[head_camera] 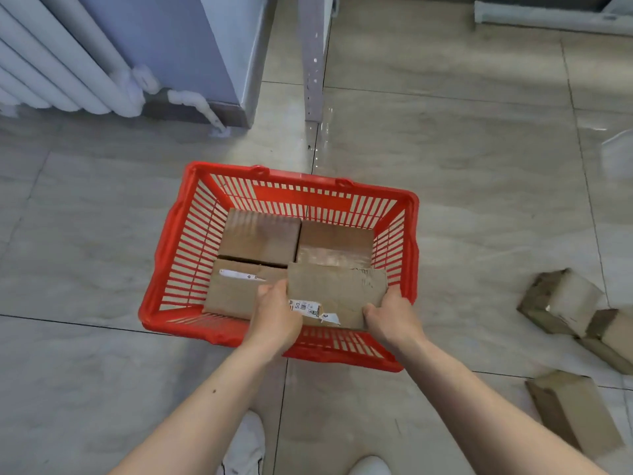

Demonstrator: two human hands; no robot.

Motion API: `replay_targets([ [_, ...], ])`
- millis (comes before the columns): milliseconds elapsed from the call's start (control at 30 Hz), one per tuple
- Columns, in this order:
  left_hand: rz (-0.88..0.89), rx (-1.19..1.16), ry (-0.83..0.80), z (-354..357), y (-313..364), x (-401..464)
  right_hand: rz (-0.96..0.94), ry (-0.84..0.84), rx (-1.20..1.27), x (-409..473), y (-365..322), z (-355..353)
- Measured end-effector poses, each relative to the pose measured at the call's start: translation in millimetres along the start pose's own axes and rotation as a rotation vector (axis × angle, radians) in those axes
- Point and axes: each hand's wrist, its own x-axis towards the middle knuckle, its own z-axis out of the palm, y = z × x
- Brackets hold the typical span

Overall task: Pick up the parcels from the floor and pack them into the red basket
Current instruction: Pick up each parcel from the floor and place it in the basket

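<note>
Lowering a cardboard parcel into the red basket's near right corner, left hand and right hand grip its opposite ends beside three packed parcels. It looks light and stiff, best held by its edges. Three more parcels lie right of the basket.

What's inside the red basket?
The red basket holds three cardboard parcels lying flat, and both hands lower a fourth, the labelled parcel, into the near right corner. The parcels cover most of the basket's floor, so nothing beneath them can be seen.
</note>
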Motion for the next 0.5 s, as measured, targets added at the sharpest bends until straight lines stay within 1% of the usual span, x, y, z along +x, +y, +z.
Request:
replay_targets([
  [200,-0.036,0.070,-0.086,28.1,-26.9,54.9,0.062,-0.017,-0.041,56.0,7.5,48.9],
  [333,-0.060,0.186,-0.107,42.3,-38.3,76.0,0.066,0.007,-0.049,81.1,15.4,72.5],
  [500,-0.033,0.196,-0.143,52.4,-48.9,91.7,0.085,0.045,-0.050,101.5,22.1,89.4],
])
